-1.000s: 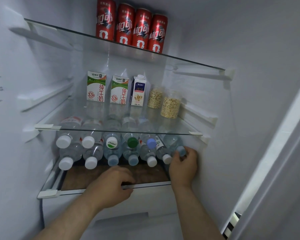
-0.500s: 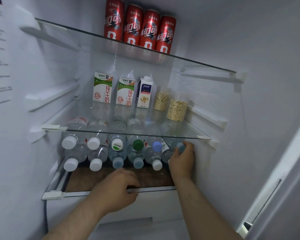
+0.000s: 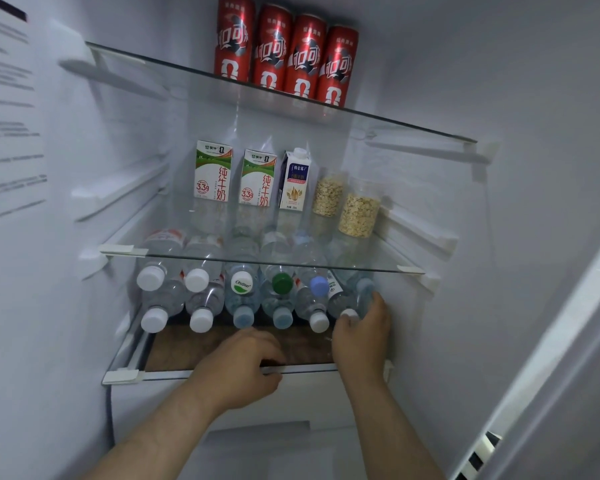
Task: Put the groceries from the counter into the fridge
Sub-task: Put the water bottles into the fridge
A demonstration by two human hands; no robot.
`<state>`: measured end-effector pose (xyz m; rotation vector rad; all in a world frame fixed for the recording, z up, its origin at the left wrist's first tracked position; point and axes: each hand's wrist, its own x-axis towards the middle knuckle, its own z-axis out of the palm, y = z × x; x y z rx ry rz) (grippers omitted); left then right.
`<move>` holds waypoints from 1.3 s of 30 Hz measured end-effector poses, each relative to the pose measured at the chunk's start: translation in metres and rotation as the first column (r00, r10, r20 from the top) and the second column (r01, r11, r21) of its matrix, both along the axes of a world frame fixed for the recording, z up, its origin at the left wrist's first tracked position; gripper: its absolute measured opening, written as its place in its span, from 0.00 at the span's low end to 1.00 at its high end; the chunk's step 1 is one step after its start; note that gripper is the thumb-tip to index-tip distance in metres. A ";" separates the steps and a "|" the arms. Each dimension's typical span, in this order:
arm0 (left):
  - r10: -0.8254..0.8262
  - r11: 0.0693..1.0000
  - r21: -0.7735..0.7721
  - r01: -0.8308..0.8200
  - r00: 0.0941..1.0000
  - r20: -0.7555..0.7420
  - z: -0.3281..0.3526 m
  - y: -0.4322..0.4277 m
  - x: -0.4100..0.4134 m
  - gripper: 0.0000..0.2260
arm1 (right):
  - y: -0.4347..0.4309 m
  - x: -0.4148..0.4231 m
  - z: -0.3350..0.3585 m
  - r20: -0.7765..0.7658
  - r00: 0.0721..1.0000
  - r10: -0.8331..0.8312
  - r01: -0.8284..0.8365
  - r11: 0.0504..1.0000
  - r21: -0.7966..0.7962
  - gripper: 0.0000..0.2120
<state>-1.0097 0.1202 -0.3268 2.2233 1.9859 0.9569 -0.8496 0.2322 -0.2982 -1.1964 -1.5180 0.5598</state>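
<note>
Head view: fridge interior, door open at right. The right hand (image 3: 361, 337) is at the far-right end of the btm glass shelf (image 3: 125, 372). Its fingers are curled round the neck end of a clear plastic water bottle (image 3: 359, 289), which lies on its side in the top row, tight vs the right wall. The left hand (image 3: 243, 368) is at the near edge of the same shelf, fingers curled over the front rim & gripping it, prob. to brace.

The bottle sits w/ a two-layer stack of similar bottles (image 3: 243, 296), caps facing near. The mid glass shelf (image 3: 409, 270) just above carries two green-&-white milk cartons (image 3: 212, 174) & two clear jars of oats (image 3: 359, 213). Four red drink cans (image 3: 288, 53) stand on the top shelf.

Handling (judgement): if full, the bottle is fairly heavy. Thin walls give under a squeeze, & it's round & smooth, so it rolls. Best hold is the neck/shoulder by the cap, the stiffest part. Release only once it's settled in the groove btwn wall & neighbour, else it may roll toward the near edge. Little headroom under the mid shelf.
</note>
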 end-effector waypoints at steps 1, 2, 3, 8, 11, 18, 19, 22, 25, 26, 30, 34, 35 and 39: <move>0.003 1.000 -0.007 -0.003 1.000 -0.005 0.002 -0.002 0.002 0.06 | -0.008 0.004 -0.001 0.012 1.000 -0.006 0.006 1.000 -0.002 0.27; 0.009 1.000 -0.016 -0.009 1.000 -0.005 0.003 -0.003 0.003 0.06 | -0.017 0.008 -0.003 0.024 1.000 -0.007 0.007 1.000 -0.008 0.27; 0.013 1.000 -0.025 -0.013 1.000 -0.006 0.005 -0.004 0.004 0.06 | -0.024 0.012 -0.005 0.032 0.999 0.003 -0.003 1.000 -0.020 0.27; 0.072 0.990 -0.121 -0.072 0.997 -0.011 0.018 -0.016 0.016 0.07 | -0.053 0.030 -0.009 0.111 0.988 0.109 -0.105 0.993 -0.045 0.22; 0.139 0.977 -0.168 -0.131 0.990 0.037 0.022 -0.031 0.033 0.08 | -0.070 0.040 -0.003 0.218 0.952 0.212 -0.195 0.976 -0.100 0.21; 0.298 0.950 -0.106 -0.294 0.954 0.024 0.039 -0.094 0.039 0.16 | -0.098 0.088 0.009 0.459 0.851 0.253 -0.257 0.965 -0.055 0.21; 0.319 0.943 -0.104 -0.317 0.948 0.001 0.042 -0.104 0.039 0.16 | -0.102 0.094 0.011 0.489 0.837 0.247 -0.256 0.965 -0.049 0.21; 0.369 0.917 -0.134 -0.375 0.927 -0.067 0.049 -0.130 0.046 0.21 | -0.116 0.105 0.017 0.540 0.795 0.277 -0.292 0.955 -0.059 0.22; 0.394 0.905 -0.138 -0.402 0.915 -0.083 0.052 -0.149 0.061 0.25 | -0.131 0.111 0.023 0.555 0.759 0.339 -0.353 0.932 -0.087 0.21; 0.414 0.895 -0.140 -0.423 0.906 -0.086 0.053 -0.156 0.066 0.25 | -0.135 0.113 0.025 0.558 0.752 0.351 -0.371 0.925 -0.083 0.20; 0.464 0.868 -0.148 -0.475 0.880 -0.102 0.052 -0.175 0.079 0.25 | -0.146 0.117 0.028 0.543 0.744 0.390 -0.407 0.908 -0.094 0.22; 0.468 0.864 -0.162 -0.477 0.879 -0.095 0.052 -0.189 0.086 0.25 | -0.153 0.126 0.028 0.577 0.711 0.403 -0.424 0.899 -0.106 0.23; 0.464 0.865 -0.158 -0.476 0.879 -0.106 0.052 -0.191 0.087 0.25 | -0.154 0.128 0.029 0.582 0.706 0.404 -0.424 0.899 -0.110 0.23; 0.442 0.876 -0.156 -0.456 0.890 -0.117 0.057 -0.194 0.092 0.25 | -0.161 0.138 0.036 0.570 0.713 0.408 -0.425 0.898 -0.111 0.23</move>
